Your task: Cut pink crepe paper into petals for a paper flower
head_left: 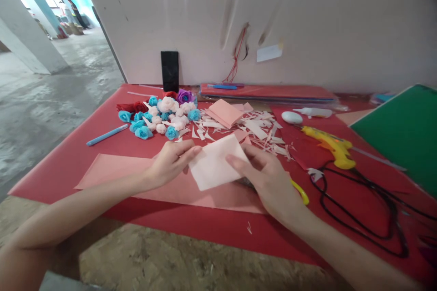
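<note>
A pale pink, nearly white piece of paper [215, 168] is held up over the table's front half. My left hand [172, 161] pinches its left edge between thumb and fingers. At the right edge, my right hand [269, 177] grips it with the thumb on top and the fingers behind. Beneath both hands lies a long pink paper strip [112, 170]. A yellow handle [299, 192] pokes out from under my right hand; the rest of that tool is mostly hidden. Just beyond are folded pink paper squares [225, 113] on a heap of paper scraps [257, 129].
Blue, white, red and purple paper flowers [160, 116] cluster at the back left, near a blue pen [107, 135]. A phone [170, 71] leans on the wall. To the right lie a yellow glue gun [331, 145], its looped black cord [362, 225] and a green board [406, 136].
</note>
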Demonstrator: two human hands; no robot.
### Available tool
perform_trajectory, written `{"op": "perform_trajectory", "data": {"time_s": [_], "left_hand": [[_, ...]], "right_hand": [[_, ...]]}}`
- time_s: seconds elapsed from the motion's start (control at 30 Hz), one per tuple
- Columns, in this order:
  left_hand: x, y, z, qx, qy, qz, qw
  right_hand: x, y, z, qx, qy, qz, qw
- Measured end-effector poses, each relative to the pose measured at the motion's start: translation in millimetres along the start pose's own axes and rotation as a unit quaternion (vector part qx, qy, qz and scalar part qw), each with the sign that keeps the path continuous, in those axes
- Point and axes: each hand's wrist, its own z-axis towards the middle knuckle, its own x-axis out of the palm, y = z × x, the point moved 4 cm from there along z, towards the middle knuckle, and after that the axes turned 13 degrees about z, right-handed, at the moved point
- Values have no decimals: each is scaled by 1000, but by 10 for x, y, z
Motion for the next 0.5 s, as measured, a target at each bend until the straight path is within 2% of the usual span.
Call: {"op": "perform_trajectory", "data": {"time_s": [0.07,0.13,0.23,0.37,0.5], "left_hand": [[40,-45,-13,14,42,0,999],[88,-93,-29,15,89,-24,996],[158,-117,-54,-29,140,-77,987],[147,-97,-70,-56,93,-79,991],[124,-93,-100,-58,81,-106,989]], "right_hand": [[-26,15,1,-9,-18,-4,1000],[-12,22,-5,-26,-7,-24,999],[30,52,-25,-75,8,-53,996],[66,83,-53,-97,9,-51,994],[90,32,-64,-46,32,-13,998]]}}
